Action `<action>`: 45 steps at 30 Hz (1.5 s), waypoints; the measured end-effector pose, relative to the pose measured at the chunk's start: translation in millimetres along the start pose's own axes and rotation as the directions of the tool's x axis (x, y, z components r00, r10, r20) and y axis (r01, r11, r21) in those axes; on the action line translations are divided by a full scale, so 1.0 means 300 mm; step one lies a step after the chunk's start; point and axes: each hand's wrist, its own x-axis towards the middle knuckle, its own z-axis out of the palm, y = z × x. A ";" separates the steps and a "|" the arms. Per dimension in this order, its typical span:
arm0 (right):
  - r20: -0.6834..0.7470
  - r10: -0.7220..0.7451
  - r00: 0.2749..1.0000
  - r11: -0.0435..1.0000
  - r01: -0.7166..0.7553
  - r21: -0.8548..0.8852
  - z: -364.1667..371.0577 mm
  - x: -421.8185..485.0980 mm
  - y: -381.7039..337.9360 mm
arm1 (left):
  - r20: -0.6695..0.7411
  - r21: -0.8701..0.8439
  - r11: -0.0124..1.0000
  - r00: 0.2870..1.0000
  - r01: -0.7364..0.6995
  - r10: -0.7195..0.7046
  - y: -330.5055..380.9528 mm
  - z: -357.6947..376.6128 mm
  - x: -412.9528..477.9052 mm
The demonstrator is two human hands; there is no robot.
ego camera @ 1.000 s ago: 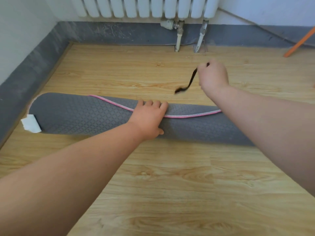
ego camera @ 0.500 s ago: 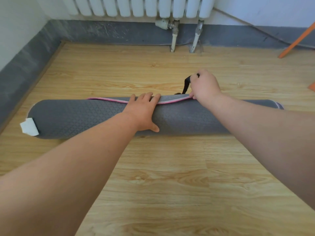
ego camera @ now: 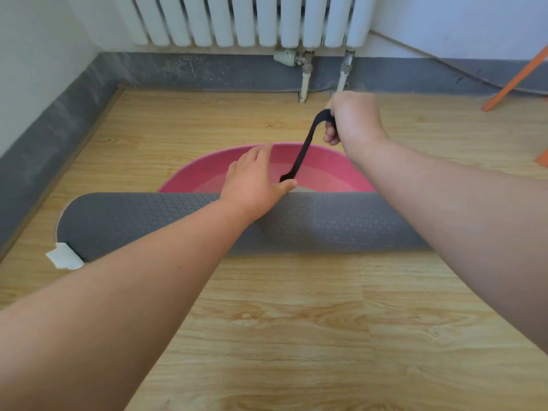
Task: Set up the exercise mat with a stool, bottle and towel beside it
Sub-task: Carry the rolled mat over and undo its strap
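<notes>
A rolled grey exercise mat lies across the wooden floor. Its pink inner side has flapped open behind the roll. My left hand rests flat on top of the roll with straight fingers. My right hand is raised above the mat and grips a black strap, which hangs down to the roll's top near my left thumb. A white tag sticks out at the roll's left end. No stool, bottle or towel is in view.
A white radiator with two pipes stands on the far wall. Grey skirting runs along the left wall close to the mat's end. An orange bar leans at the far right.
My right hand has lifted away from the roll, pulling the black strap up. The mat's outer layer has sprung open, showing pink. My left hand stays on the roll.
</notes>
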 end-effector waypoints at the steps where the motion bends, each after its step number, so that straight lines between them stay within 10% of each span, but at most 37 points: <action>1: 0.034 0.028 0.999 1.000 -0.028 -0.006 0.008 -0.009 0.000 | -0.009 -0.053 0.998 1.000 0.014 -0.015 0.017 -0.004 0.004; 7: 0.160 0.140 0.977 0.990 -0.134 -0.044 0.057 -0.042 0.012 | 0.287 -0.583 0.777 0.955 0.237 -0.077 0.092 0.010 0.014; 16: 0.012 0.162 0.987 0.984 -0.162 0.070 0.083 0.013 0.119 | 0.333 -0.803 0.428 0.908 0.415 -0.255 0.085 -0.008 0.071; 29: 0.159 0.163 0.974 0.926 -0.095 -0.365 0.022 -0.210 0.023 | 0.522 -0.560 0.457 0.722 0.691 -0.453 0.135 -0.286 -0.092; 33: 0.219 0.211 0.953 0.912 -0.111 -0.395 -0.015 -0.378 -0.106 | 0.529 -0.375 0.628 0.714 0.682 -0.459 0.140 -0.460 -0.227; 45: 0.463 0.321 0.826 0.888 -0.093 -0.450 -0.147 -0.915 -0.912 | 0.455 -0.222 0.643 0.662 0.733 -0.596 0.301 -1.371 -0.529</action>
